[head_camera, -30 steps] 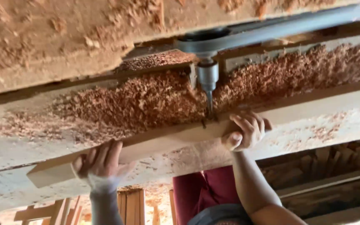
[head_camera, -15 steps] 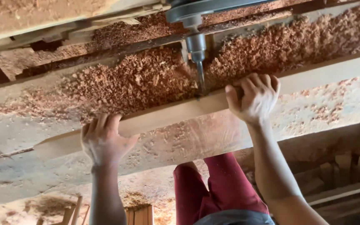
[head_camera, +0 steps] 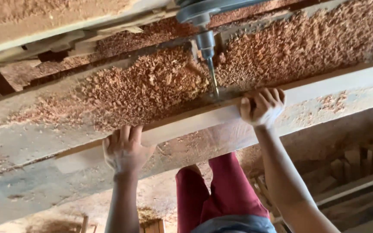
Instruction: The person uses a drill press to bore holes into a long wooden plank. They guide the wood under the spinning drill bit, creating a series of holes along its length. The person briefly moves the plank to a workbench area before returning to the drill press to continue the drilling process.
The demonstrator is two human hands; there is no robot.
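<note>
Wood strip (head_camera: 186,125), long, pale and thin, lies slanted across my bench (head_camera: 31,142), just under the drill bit (head_camera: 213,80). Reddish shavings (head_camera: 152,86) are heaped behind it. I see my left hand (head_camera: 125,149) pressing on its lower part, fingers together and laid flat. My right hand (head_camera: 262,105) has its fingers curled over the strip's edge near the bit.

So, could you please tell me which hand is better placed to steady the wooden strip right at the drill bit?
Probably the right hand: its fingers curl over the wooden strip just beside the drill bit. The left hand presses the strip farther along, away from the bit.
</note>
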